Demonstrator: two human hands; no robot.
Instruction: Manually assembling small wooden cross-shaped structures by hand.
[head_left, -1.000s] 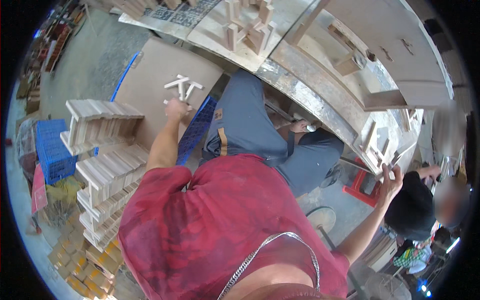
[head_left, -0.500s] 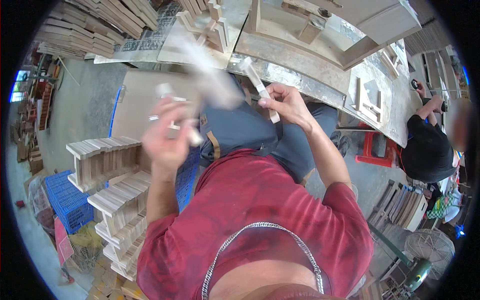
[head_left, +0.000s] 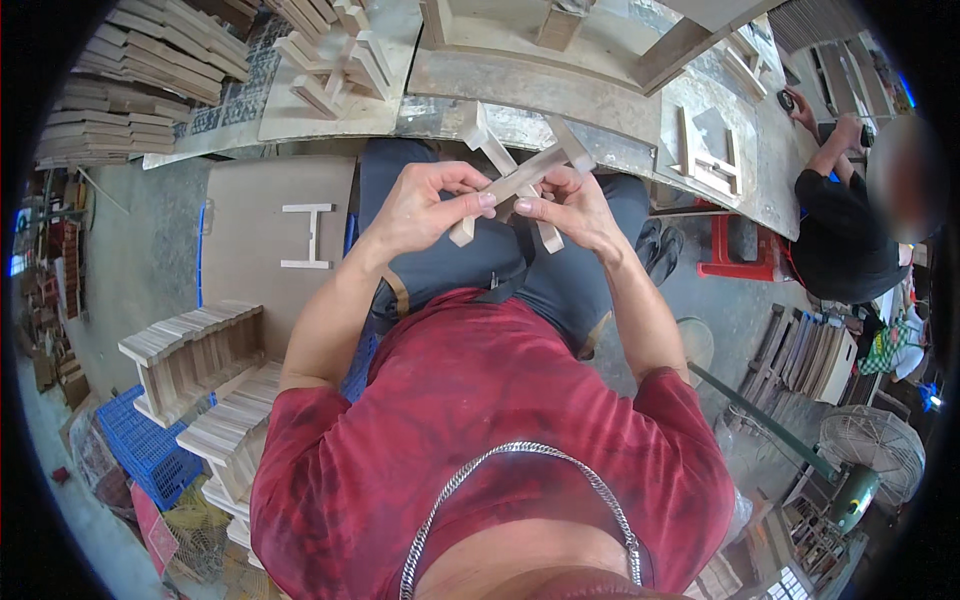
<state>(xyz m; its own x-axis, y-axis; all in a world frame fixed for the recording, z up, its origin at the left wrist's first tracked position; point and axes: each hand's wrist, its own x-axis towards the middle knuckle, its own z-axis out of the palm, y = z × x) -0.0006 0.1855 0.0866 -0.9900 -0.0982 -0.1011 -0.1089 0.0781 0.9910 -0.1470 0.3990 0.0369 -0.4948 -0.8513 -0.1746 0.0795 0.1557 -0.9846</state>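
Note:
Above my lap, my left hand pinches a pale wooden bar that slants up to the right and ends in a short crosspiece. My right hand grips a second wooden piece, which has a block at its far end and slants down toward my right thumb. The two pieces cross between my hands. Whether they are joined or only touch cannot be made out. A separate H-shaped wooden frame lies on the brown board to my left.
A workbench with wooden frames runs across the front. Stacked wooden parts and a blue crate are at my left. On the right are a red stool, a person in black and a fan.
My left hand has come from over the board at the left to the wooden pieces before me. The H-shaped frame it was at now lies on the board. My right hand still grips its piece.

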